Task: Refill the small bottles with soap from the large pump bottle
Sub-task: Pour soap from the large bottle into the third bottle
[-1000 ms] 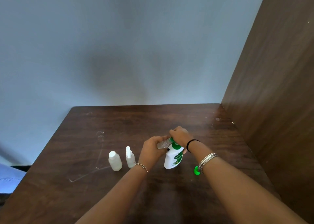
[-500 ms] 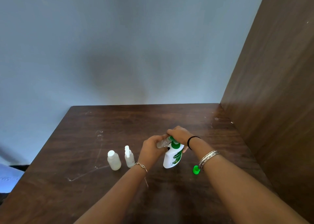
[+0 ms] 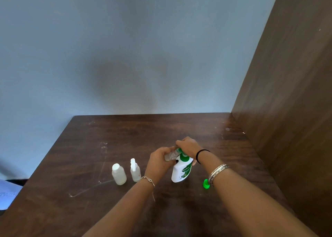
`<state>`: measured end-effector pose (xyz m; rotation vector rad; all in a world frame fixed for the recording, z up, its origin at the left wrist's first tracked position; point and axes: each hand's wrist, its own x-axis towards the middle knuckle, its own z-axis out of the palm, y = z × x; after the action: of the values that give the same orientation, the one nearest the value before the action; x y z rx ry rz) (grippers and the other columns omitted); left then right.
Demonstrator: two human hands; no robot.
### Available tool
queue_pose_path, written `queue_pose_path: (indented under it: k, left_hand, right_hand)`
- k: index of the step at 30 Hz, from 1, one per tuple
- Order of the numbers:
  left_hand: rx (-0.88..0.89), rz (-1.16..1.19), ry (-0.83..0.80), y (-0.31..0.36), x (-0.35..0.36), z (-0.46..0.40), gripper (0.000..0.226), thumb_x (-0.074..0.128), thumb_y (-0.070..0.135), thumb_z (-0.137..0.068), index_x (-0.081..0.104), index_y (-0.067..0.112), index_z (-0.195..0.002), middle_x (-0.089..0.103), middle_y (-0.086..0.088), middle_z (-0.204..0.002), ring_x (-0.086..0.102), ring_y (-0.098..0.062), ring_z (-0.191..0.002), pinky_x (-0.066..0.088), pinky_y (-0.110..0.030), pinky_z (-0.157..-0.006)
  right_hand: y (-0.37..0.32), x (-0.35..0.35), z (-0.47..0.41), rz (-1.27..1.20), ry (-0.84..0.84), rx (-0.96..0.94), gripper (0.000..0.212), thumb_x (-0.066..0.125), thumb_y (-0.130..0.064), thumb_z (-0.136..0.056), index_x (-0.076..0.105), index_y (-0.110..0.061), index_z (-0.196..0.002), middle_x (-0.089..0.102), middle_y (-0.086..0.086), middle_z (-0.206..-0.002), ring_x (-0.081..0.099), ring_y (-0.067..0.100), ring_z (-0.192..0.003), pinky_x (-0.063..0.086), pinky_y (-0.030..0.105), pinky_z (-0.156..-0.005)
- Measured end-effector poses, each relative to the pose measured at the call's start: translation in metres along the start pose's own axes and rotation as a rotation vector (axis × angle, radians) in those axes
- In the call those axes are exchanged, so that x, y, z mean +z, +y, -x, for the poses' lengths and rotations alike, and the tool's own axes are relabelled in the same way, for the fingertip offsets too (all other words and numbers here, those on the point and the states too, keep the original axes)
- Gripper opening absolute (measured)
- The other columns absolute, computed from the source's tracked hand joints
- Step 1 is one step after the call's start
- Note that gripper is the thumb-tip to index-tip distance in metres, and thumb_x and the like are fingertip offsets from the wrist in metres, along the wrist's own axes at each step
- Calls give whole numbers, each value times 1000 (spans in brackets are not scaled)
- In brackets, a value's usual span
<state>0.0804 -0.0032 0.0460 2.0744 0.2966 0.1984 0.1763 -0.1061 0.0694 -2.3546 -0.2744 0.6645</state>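
Two small bottles (image 3: 124, 173) crowd the left; far table (image 3: 143, 129) lies open.

White pump bottle (image 3: 180, 172) with green label, green cap (image 3: 205, 184), dark-brown table (image 3: 89, 165) — small bottles (image 3: 119, 174) seemingly translucent.

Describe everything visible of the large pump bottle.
The large pump bottle is white plastic with a green collar and a green-printed label. It stands slightly tilted on the brown table. The right hand covers its pump top; the left hand holds a small clear bottle at its spout. Soap level cannot be seen.
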Motion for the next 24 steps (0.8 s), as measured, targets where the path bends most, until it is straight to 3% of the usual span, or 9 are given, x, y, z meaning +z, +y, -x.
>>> queue_pose_path:
  k: [4,6,8,10,15,17,20,22,24]
  left_hand:
    - [-9,2,-1,-2,-1,2,39,69,11,-77,63,18,-115,60,6,-99,52,-2,-88,38,2,-66]
    - [-15,11,-4,-1,-1,3,40,70,11,-77,63,19,-115,61,7,-99,53,-2,-89,39,1,-65]
    - [-11,24,-4,0,-2,3,39,70,12,-76,63,19,-114,60,8,-97,57,-5,-91,40,-2,-66]
    - [-7,27,-6,2,-2,2,38,71,12,-76,64,19,-112,61,8,-97,58,-5,-90,40,-3,-67]
    - [-36,9,5,-4,-1,3,42,70,11,-76,62,16,-116,60,7,-101,55,-5,-94,39,-11,-80]
    - [-35,20,1,-5,0,4,42,71,10,-75,62,16,-116,63,5,-104,58,-7,-96,41,-13,-81]
    - [-19,46,0,-3,-1,3,41,72,11,-74,63,18,-113,63,7,-100,59,-5,-93,41,-2,-71]
    - [-13,35,-4,-3,0,2,41,72,11,-75,63,18,-114,62,8,-99,58,-5,-93,40,-2,-70]
    - [-28,29,-4,-4,1,3,42,71,10,-75,62,16,-116,62,5,-103,56,-6,-95,40,-9,-79]
  right_hand:
    - [2,6,-2,19,86,-11,33,47,-29,-82,42,-16,-52,48,5,-62,47,25,-65,40,33,-65]
    - [-2,2,3,30,34,4,30,47,-30,-84,48,-13,-59,53,8,-71,51,25,-68,44,33,-65]
    - [-6,-4,5,33,-51,29,26,45,-30,-87,57,-8,-78,55,11,-84,55,27,-76,49,35,-63]
    - [-6,-7,4,37,-77,35,26,43,-28,-89,56,-6,-89,54,12,-89,56,29,-80,50,36,-61]
    - [-1,4,0,67,63,-5,33,43,-24,-84,41,-13,-53,45,5,-62,44,24,-64,39,33,-65]
    - [-4,1,3,67,30,2,31,43,-25,-86,47,-9,-60,50,8,-69,49,25,-68,44,35,-67]
    - [-6,-5,5,55,-43,21,26,43,-27,-88,56,-6,-81,55,11,-85,56,28,-80,52,41,-73]
    - [-4,-3,4,55,-13,12,26,43,-27,-87,54,-8,-74,54,9,-80,54,26,-75,50,39,-68]
    - [-1,2,3,70,41,0,30,43,-25,-85,46,-12,-58,50,7,-68,49,23,-64,42,33,-63]
